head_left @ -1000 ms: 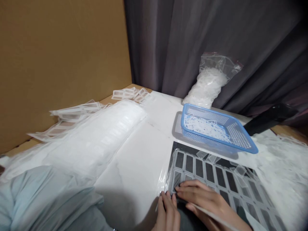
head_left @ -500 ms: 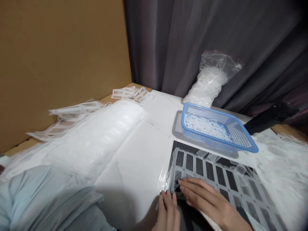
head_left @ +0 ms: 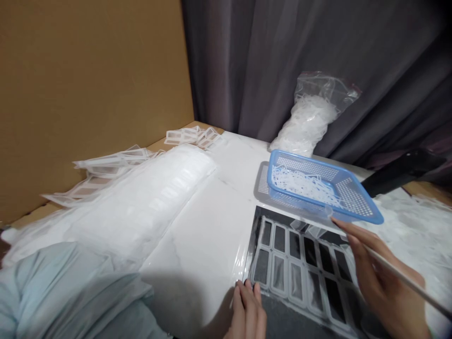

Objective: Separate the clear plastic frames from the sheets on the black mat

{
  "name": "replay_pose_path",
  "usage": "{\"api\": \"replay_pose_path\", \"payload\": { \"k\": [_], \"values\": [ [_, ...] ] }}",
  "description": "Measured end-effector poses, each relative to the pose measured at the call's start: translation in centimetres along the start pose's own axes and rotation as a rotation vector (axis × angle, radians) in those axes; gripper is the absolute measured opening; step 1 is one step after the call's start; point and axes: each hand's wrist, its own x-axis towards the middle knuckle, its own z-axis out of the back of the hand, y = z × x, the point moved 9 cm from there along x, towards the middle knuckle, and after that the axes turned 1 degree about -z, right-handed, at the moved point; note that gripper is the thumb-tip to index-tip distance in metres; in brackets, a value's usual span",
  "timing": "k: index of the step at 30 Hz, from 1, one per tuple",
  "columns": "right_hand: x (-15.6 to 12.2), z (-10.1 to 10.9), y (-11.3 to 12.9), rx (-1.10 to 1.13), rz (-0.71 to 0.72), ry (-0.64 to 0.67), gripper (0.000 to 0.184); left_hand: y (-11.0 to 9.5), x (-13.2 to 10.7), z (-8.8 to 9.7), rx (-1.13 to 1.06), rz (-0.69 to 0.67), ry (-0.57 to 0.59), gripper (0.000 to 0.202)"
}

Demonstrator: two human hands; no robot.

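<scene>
Drawn rightward with a thin rod (head_left: pixel 406 278) gripped, the right hand (head_left: pixel 383 282) is held apart from the left hand (head_left: pixel 247 313), which is set beside a flat black frame sheet (head_left: pixel 300 268) on the table (head_left: pixel 197 226).

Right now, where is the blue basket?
In the head view, the blue basket sits right of centre on a grey perforated tray, just below the clear bag of white scraps.

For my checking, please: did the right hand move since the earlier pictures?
Yes: the right hand moved rightward and up, closer to the blue basket.
</scene>
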Motion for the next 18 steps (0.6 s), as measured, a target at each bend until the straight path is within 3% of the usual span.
{"api": "replay_pose_path", "payload": {
  "k": [2, 4, 5, 6, 8, 10, 14, 18],
  "values": [
    [-0.2, 0.1, -0.6, 0.068, -0.046, 0.018, 0.026, 2.6, -1.5, -2.3, -0.728, 0.348, -0.22, 0.045],
    [-0.4, -0.8, -0.1, 0.169, -0.04, 0.118, 0.024, 4.3, -3.8, -7.4, -1.588, 0.733, -0.496, 0.036],
    [-0.5, -1.4, 0.5, 0.219, -0.023, 0.18, 0.023, 4.2, -4.6, -10.0, -1.866, 0.896, -0.59, 0.026],
    [-0.8, -2.0, 1.2, 0.27, -0.001, 0.252, 0.023, 3.6, -4.7, -11.9, -2.054, 0.971, -0.626, 0.019],
    [-1.3, -3.3, 2.8, 0.389, 0.041, 0.385, 0.023, 3.1, -5.0, -14.1, -2.216, 1.075, -0.714, 0.013],
    [-1.8, -4.1, 4.3, 0.487, 0.086, 0.48, 0.023, 3.1, -5.0, -14.8, -2.281, 1.061, -0.8, 0.013],
    [-2.1, -4.8, 5.2, 0.547, 0.104, 0.52, 0.022, 3.5, -4.9, -14.2, -2.363, 0.962, -0.901, 0.025],
    [-2.0, -4.5, 5.1, 0.545, 0.129, 0.52, 0.02, 3.6, -4.7, -13.4, -2.425, 0.937, -0.881, 0.028]
  ]
}}
